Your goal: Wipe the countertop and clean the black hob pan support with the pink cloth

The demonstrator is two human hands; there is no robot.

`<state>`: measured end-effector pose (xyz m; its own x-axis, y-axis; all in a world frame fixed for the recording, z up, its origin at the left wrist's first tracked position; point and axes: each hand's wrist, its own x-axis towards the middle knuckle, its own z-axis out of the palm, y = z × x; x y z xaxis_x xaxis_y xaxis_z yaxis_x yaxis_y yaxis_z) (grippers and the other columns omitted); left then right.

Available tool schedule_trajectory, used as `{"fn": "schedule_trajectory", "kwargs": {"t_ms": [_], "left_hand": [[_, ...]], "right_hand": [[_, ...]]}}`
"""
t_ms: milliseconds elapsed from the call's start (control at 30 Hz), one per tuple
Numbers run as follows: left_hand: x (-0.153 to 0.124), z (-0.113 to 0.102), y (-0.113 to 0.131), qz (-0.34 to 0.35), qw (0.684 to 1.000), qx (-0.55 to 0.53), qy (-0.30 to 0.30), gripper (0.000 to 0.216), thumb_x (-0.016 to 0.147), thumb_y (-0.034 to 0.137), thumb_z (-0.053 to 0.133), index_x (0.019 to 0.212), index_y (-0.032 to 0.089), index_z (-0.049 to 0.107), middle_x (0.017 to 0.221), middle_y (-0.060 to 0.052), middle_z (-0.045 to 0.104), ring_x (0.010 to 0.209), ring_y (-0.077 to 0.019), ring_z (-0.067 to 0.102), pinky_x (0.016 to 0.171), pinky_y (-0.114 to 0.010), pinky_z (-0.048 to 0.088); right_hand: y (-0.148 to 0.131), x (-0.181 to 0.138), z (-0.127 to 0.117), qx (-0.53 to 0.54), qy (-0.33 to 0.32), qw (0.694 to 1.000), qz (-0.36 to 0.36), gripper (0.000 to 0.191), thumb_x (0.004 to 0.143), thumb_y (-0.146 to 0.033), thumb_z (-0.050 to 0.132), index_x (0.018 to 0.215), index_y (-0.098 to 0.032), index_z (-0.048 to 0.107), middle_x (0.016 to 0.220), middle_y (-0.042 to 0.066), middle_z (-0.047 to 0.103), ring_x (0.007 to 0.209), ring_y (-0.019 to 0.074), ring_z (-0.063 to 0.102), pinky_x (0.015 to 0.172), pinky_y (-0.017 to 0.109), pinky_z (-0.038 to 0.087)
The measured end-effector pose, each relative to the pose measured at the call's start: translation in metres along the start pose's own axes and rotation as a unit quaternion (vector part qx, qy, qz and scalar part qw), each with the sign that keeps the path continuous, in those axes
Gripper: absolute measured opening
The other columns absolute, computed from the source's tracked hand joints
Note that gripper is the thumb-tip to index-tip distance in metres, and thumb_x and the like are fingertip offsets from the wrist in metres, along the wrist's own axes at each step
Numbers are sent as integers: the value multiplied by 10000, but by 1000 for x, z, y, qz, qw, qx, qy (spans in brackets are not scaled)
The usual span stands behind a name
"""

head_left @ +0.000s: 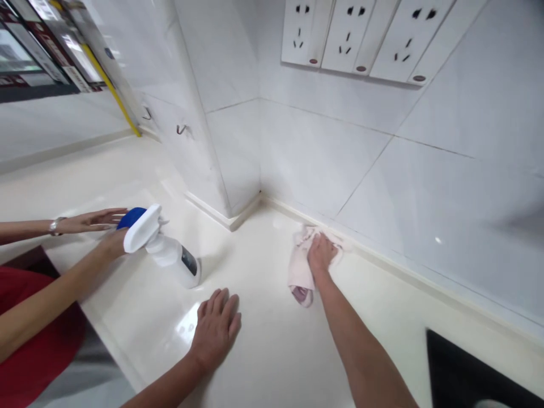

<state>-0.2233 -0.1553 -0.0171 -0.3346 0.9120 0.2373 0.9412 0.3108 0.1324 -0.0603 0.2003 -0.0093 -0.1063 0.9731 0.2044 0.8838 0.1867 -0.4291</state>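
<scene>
My right hand (321,253) presses down on a pale pink cloth (300,272) lying on the cream countertop (272,351), close to the wall's base strip. The fingers are bent over the cloth. My left hand (216,328) lies flat on the counter with fingers stretched out, holding nothing. Just left of it stands a white spray bottle (170,258), tilted, its head gripped by another person's hand (111,242). That person's other hand (96,220), with a bracelet at the wrist, rests flat beside a blue object (131,216).
White tiled walls meet in a corner with a projecting pillar (212,170). Three wall sockets (361,37) sit high on the right wall. A black inset surface (467,374) lies at the lower right. The other person wears red at the far left (34,340).
</scene>
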Motion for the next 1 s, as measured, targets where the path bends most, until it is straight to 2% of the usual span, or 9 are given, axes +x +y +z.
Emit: {"fn": "schedule_trajectory", "kwargs": {"t_ms": [133,267,333,400,533,633,733,867,1000], "left_hand": [[-4,5,-3,10,1000,7,16,403,992,345,506,1349,213,639,1446,-147,595,1407,-339,456,1118,-513,342],[-6,6,-6,25,999,30,35,388,982,343,536,1337,230,643,1432,-130,612,1395,-323,477,1107,-490,350],[-6,5,-8,32,998,39,38,387,980,348,540,1337,235,640,1430,-125,616,1390,-313,486,1092,-474,363],[-6,4,-9,32,998,45,37,386,984,353,533,1340,244,636,1428,-120,618,1385,-303,493,1077,-464,376],[-5,4,-11,20,999,35,26,390,987,379,526,1341,262,641,1427,-107,621,1380,-297,497,1072,-459,388],[-5,4,-12,6,1000,22,6,399,987,398,523,1342,266,651,1445,-107,610,1388,-306,490,1077,-469,391],[-4,4,-11,-3,1000,17,-6,407,995,396,504,1344,254,656,1454,-118,603,1398,-318,480,1076,-486,394],[-3,4,-9,-10,1000,12,-20,426,1006,404,475,1363,248,647,1458,-126,599,1405,-324,467,1085,-503,388],[-2,5,-7,-10,1000,-6,-14,427,999,396,487,1354,223,649,1455,-148,595,1411,-342,457,1098,-521,369]], "right_hand": [[-90,2,35,17,-64,990,-121,555,1081,-372,196,1462,-232,573,1503,149,563,1350,297,486,1104,517,279],[-151,1,51,16,-142,941,-305,467,1021,-523,448,1418,-345,617,1630,70,430,1470,326,322,1184,552,154],[-165,8,52,-13,-174,909,-378,494,1015,-536,459,1451,-345,588,1656,67,389,1512,323,251,1213,538,104],[-169,19,51,-46,-197,889,-411,530,1024,-553,427,1486,-327,554,1658,91,380,1504,323,276,1214,524,130],[-156,37,40,-68,-215,896,-383,623,1001,-652,409,1528,-332,498,1561,139,491,1401,347,407,1139,554,263],[-129,32,25,-82,-205,917,-332,696,992,-684,394,1579,-309,421,1540,162,499,1372,377,411,1096,575,299],[-75,17,1,-107,-169,947,-252,660,1001,-660,398,1569,-326,432,1528,144,508,1333,390,432,1075,559,316],[46,-5,-48,-175,-125,967,-139,566,1028,-588,367,1529,-353,481,1419,149,577,1246,377,508,1013,540,357],[183,-19,-102,-259,-90,962,-11,559,1022,-554,335,1463,-297,562,1345,196,612,1244,423,532,984,595,360]]}}
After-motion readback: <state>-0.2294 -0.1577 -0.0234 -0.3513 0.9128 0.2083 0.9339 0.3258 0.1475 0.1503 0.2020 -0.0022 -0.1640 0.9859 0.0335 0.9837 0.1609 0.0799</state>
